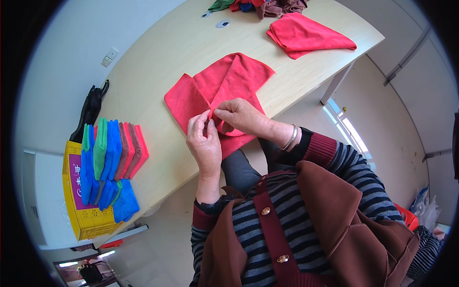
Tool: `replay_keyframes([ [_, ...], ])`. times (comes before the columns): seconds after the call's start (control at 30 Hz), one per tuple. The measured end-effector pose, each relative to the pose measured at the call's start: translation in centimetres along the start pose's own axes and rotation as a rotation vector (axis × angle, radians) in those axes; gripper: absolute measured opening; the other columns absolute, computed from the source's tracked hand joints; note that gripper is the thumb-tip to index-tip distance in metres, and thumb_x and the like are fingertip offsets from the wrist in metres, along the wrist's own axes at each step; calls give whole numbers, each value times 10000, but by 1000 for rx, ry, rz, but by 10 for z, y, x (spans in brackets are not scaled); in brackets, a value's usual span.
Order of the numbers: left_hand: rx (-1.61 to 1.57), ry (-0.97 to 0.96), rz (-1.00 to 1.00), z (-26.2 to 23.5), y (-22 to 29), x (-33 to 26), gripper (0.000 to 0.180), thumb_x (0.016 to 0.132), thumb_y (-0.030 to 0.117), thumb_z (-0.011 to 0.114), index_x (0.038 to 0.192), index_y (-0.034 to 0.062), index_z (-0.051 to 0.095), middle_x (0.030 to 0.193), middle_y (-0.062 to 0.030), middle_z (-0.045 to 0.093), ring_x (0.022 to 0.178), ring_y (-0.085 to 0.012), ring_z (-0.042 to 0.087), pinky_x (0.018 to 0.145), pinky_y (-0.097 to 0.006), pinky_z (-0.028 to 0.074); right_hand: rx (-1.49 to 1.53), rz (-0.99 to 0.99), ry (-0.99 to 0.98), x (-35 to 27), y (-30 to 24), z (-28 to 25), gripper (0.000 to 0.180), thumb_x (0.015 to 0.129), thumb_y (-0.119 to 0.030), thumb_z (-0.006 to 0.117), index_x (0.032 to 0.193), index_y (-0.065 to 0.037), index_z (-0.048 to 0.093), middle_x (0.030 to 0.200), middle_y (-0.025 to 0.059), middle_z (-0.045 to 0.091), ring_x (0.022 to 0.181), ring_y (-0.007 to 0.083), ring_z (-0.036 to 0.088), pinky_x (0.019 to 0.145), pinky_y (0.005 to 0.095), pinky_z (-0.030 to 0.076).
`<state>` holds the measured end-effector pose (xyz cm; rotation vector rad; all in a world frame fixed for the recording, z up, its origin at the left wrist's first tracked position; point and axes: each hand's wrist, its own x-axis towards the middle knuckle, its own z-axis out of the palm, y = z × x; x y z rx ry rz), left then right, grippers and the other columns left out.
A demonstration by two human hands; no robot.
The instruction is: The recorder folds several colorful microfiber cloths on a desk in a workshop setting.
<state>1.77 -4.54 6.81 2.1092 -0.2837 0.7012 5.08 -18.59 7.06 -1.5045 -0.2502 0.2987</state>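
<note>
A red cloth (239, 76) lies partly unfolded across the near edge of the table, its front part hanging over toward my lap. My left hand (203, 138) pinches a raised bit of the cloth between thumb and fingers. Right beside it, my right hand (241, 116) pinches the same raised bit, the fingertips of both hands nearly meeting. The cloth's far part is spread in loose folds on the tabletop. What lies beneath my right palm is hidden.
The pale wooden table (158, 62) has another folded red cloth (311, 36) at its far right and a heap of coloured cloths (275, 7) at the back. At left, a yellow basket (91, 225) stands by folded blue, green, red and brown cloths (112, 148). A black item (91, 110) lies behind.
</note>
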Motion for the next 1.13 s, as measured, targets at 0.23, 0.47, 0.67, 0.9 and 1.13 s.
replay_keyframes([
  [0.23,197,35,165,6,-1,-6,192,819,-53,614,1009,-23,622,939,-145,609,861,-308,620,752,-383,503,168,98,-33,6,0,-4,303,893,-266,650,903,37,636,785,85,661,639,148,640,598,267,531],
  [0.47,160,43,120,7,-2,-13,141,819,-33,622,960,-30,630,954,-145,606,862,-314,608,749,-393,499,234,208,-42,9,4,-4,304,862,-263,685,908,30,616,772,100,651,644,178,648,603,295,551],
  [0.67,250,54,194,7,-4,-10,142,803,-34,634,945,-24,637,965,-144,607,889,-310,598,770,-400,491,344,290,-46,14,4,-5,236,884,-234,662,926,-3,636,772,87,655,639,162,653,596,278,556],
  [0.9,328,70,218,-1,-13,-24,265,797,28,663,1056,16,611,1028,-153,604,999,-317,578,851,-420,460,336,242,-26,30,-9,-17,209,887,-200,641,935,2,620,783,107,666,680,200,686,623,301,577],
  [1.13,490,-142,-626,-41,-54,-55,490,774,102,697,1236,113,534,1181,-195,584,1098,-332,561,967,-400,421,356,47,-25,45,-55,-29,200,886,-178,643,967,1,608,845,152,688,715,223,700,685,328,583],
])
